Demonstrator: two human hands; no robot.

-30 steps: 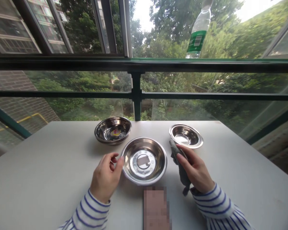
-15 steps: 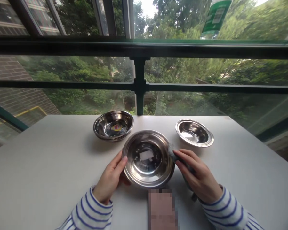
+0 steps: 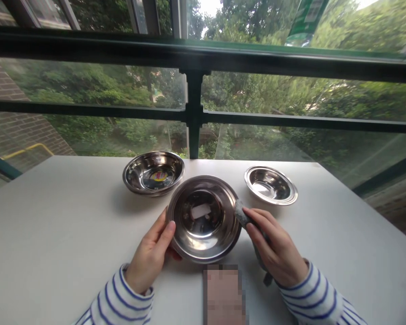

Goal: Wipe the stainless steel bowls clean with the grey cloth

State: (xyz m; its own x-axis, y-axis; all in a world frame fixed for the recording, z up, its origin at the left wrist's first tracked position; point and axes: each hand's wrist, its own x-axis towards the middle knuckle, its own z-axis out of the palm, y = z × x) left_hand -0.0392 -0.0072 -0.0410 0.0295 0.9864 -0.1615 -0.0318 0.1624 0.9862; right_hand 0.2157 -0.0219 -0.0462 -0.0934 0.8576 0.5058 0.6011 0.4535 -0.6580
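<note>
A steel bowl sits tilted in front of me, its near side raised off the white table. My left hand grips its left rim, thumb on the edge. My right hand is closed on a grey cloth and presses it against the bowl's right rim. Both sleeves are white with blue stripes.
A second steel bowl with a sticker inside stands at the back left. A smaller steel dish stands at the back right. A dark railing with glass panels runs behind the table. A bottle's base rests on the top rail.
My left hand has closed on the middle bowl's rim and tipped the bowl up. My right hand has brought the cloth against its right rim.
</note>
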